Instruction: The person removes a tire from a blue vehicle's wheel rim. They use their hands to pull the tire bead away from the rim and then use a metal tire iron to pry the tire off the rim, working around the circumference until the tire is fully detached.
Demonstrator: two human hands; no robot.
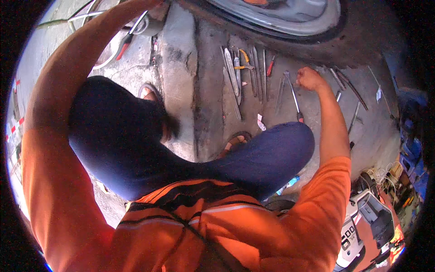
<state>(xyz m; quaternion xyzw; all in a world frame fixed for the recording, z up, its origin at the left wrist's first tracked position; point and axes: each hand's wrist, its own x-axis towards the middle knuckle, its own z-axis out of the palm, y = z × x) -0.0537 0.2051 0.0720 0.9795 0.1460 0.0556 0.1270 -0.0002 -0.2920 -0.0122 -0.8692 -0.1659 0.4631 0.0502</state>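
My right hand [311, 79] is closed in a fist just above the ground, below a large tyre [362, 54] with a grey wheel rim [312, 27]. Its fingers are curled under, so whatever they may hold is hidden. Close to its left lies a long metal tool with a red and black handle [300, 117]. Further left are several flat metal bars [232, 72], yellow-handled pliers [245, 67] and a small red-handled screwdriver [270, 68]. My left arm [68, 77] reaches up to the top edge, where the hand passes out of the picture.
More rods [346, 86] lie right of my right hand. A red and black handled tool [124, 45] sits by a hose at upper left. A raised concrete ledge [176, 68] runs beside my feet. At lower right stands an orange and white machine [369, 222].
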